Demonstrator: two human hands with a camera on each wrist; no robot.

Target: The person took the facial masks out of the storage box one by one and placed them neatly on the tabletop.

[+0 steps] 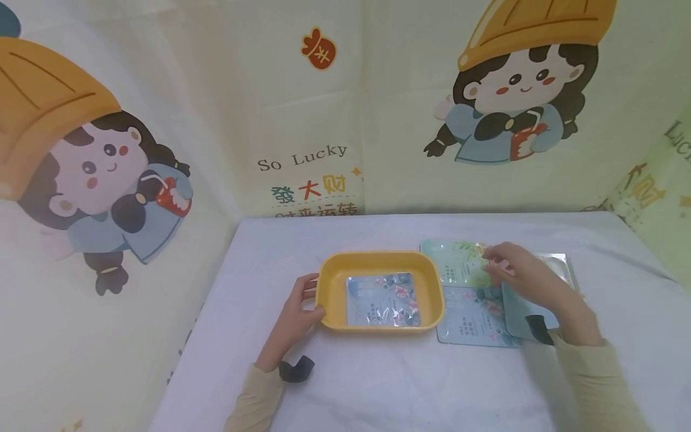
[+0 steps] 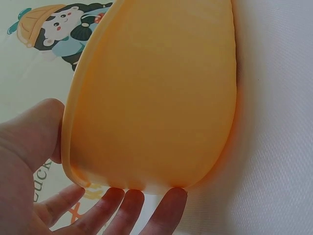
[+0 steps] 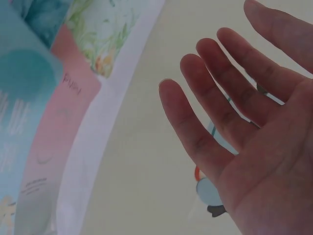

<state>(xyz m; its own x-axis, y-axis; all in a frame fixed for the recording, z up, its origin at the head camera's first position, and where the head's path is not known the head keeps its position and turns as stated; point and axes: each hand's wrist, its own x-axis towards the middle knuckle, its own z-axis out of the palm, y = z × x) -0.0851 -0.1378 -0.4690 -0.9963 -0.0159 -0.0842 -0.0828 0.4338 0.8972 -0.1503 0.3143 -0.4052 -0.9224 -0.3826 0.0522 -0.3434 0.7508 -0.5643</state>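
Observation:
A yellow plastic tray [image 1: 326, 300] stands on the table with one blue floral sachet [image 1: 382, 300] lying flat inside it. At its left end my left hand [image 1: 294, 312] grips the tray, thumb toward the front and fingers farther back. The left wrist view has the fingertips and thumb against the tray's wall [image 2: 156, 98]. My right hand [image 1: 520, 276] hovers over several flat sachets to the tray's right, its fingers extended and nothing held, as the right wrist view shows. Under or near it lie a green sachet [image 1: 456, 261], a blue floral sachet [image 1: 472, 321] and a pale blue sachet [image 1: 520, 318].
A silvery packet [image 1: 558, 264] shows behind the right wrist. In the right wrist view a pink sachet [image 3: 73, 83] lies partly covered. White cloth [image 1: 378, 384] covers the table, and a printed curtain [image 1: 399, 150] hangs along its back and left.

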